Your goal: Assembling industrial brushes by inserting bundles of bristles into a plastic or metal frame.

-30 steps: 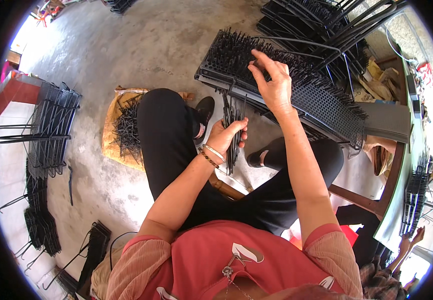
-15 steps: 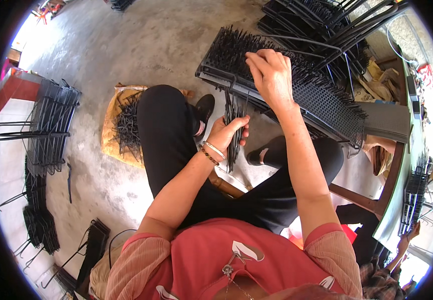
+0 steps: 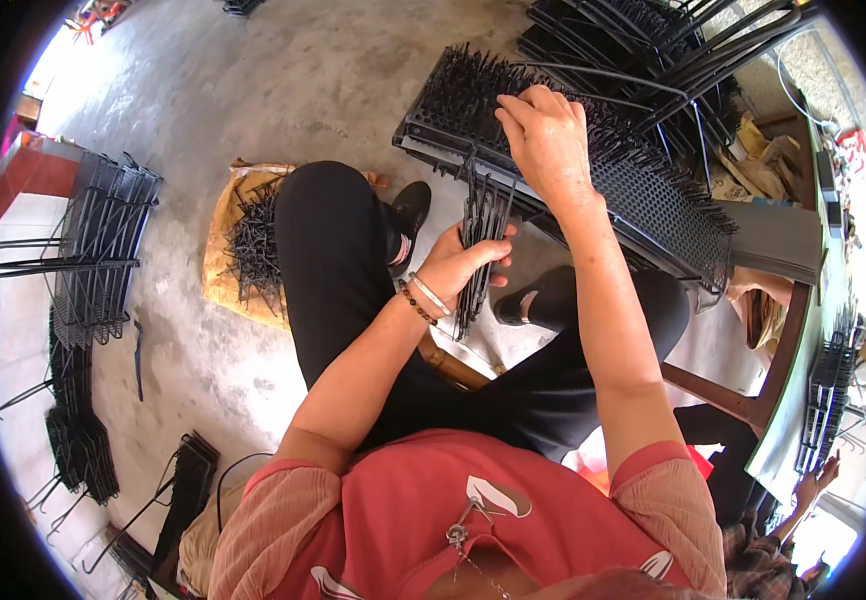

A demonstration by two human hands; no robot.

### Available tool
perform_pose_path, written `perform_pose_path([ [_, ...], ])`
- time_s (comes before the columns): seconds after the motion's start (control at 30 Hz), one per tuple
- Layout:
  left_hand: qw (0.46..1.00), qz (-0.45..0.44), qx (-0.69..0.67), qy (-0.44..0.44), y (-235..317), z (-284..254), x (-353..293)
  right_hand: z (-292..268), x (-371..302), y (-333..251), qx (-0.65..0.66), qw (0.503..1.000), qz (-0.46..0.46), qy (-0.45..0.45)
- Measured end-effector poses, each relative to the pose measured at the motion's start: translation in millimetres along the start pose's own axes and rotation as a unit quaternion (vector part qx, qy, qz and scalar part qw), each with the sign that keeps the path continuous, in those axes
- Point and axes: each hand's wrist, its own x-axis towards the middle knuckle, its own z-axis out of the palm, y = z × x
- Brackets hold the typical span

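My left hand (image 3: 461, 264) is wrapped round a bundle of thin black metal rods (image 3: 483, 215), its thumb lying across them. The bundle stands on end between my knees, beside the near edge of a long black perforated metal rack (image 3: 668, 215). Dense rows of short black rods (image 3: 473, 95) stick up from the rack's far-left part. Over those rows, my right hand (image 3: 550, 145) is closed with its fingertips pinched together. Whatever it pinches, if anything, is hidden against the black rods.
On the floor left of my knee, a yellow sack (image 3: 221, 255) bears a heap of black rods (image 3: 256, 245). Black wire racks (image 3: 103, 250) are stacked at the left. More black frames (image 3: 633, 50) lean behind the rack. Another person's hand (image 3: 821, 480) shows by the table (image 3: 785, 430) at right.
My left hand and its bundle have shifted slightly up and to the right. My right hand has risen a little and stays pinched over the rods.
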Motion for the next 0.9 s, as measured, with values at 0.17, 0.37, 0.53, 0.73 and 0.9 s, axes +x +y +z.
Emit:
perform_pose_path([
  [0.17,1.000,0.007,-0.007,-0.015,1,2,-1,-2,-1,3,-0.011,1.000,0.018,-0.010],
  [0.37,0.998,-0.001,-0.047,-0.043,2,2,-1,2,4,-3,0.072,0.992,0.100,-0.034],
  [0.53,0.995,-0.019,-0.062,-0.072,2,0,-2,3,8,2,0.113,0.989,0.089,-0.045],
  [0.73,0.996,-0.002,-0.007,-0.085,2,2,-4,-1,8,10,0.118,0.986,0.080,-0.091],
  [0.9,0.997,0.017,0.033,-0.065,-5,2,-1,0,7,10,0.112,0.988,0.047,-0.090],
])
